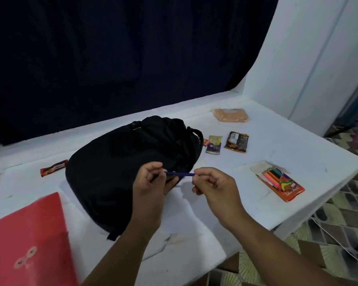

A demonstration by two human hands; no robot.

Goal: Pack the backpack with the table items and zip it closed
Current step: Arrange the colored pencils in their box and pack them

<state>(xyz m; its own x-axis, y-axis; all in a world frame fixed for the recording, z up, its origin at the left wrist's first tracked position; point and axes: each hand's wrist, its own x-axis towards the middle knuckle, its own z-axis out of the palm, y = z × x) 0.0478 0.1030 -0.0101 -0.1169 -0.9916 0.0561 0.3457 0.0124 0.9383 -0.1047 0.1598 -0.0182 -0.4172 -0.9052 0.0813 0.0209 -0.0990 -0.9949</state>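
**Pen held in both hands over backpack edge**

Landmark = black backpack (130,170), lying flat on the white table (277,145), roughly mid-table. Can't tell whether its zip is open or closed; fabric too dark.

- Blue pen (180,174): held level just over the backpack's near-right edge, one hand at each end.
- Left hand (153,182): fingers curled round the pen's left end, over the backpack's near edge. Whether it touches the fabric, can't tell.
- Right hand (213,184): just right of the backpack, thumb and forefinger pinching the pen's right end, other fingers curled in.
- Red folder (27,240): near-left of the backpack, apart from it, string-and-button clasp visible, runs out of frame.
- Brown snack bar (54,167): just left of the backpack, flat on the table.
- Small pink-red item (206,142): right beside the backpack's far-right end; too small to identify.
- Purple-and-yellow packet (214,144) and dark brown packet (236,141): right of the backpack's far end, side by side, not touching.
- Clear bag of orange-tan stuff (230,115): far right of the backpack, near the wall.
- Coloured pencil pack (277,180): well right of the backpack, near the table's right edge, beyond the right hand.
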